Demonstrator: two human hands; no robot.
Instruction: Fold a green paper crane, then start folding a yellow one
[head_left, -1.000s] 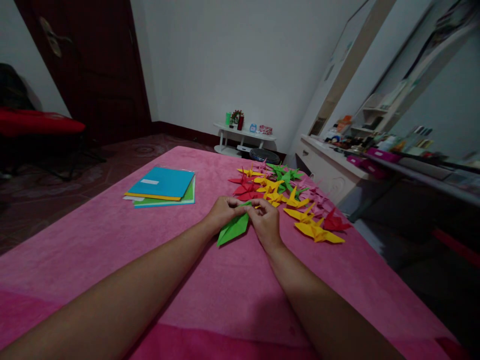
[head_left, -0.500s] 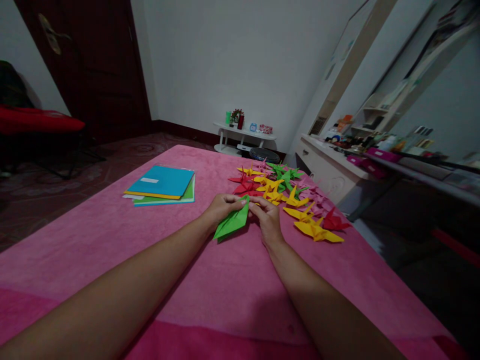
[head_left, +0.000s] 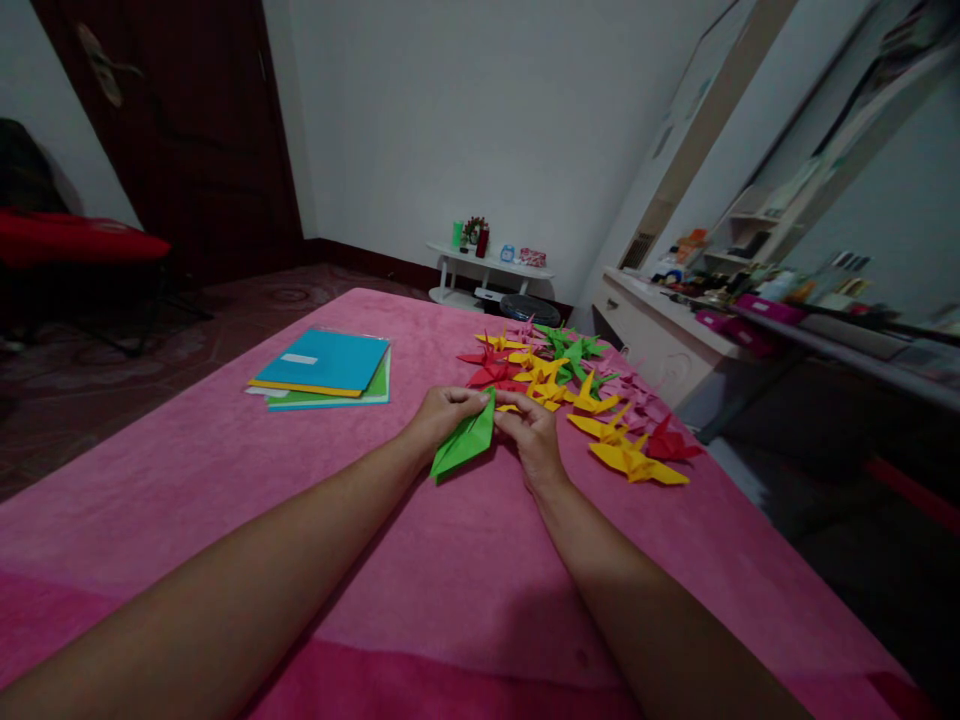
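Observation:
A folded green paper piece, long and pointed, lies on the pink cloth between my hands. My left hand is closed, pinching its upper end from the left. My right hand is closed too, pinching the same upper end from the right. The paper's lower tip points toward me. Just beyond my hands lies a spread of finished paper cranes in yellow, red, green and pink.
A stack of coloured paper sheets, blue on top, lies at the left of the cloth. A dresser with clutter stands at the right, a small white table by the far wall, a dark door at the left.
The green paper has been turned slightly and lifted at its upper end; both hands have shifted a little away from me while still pinching it.

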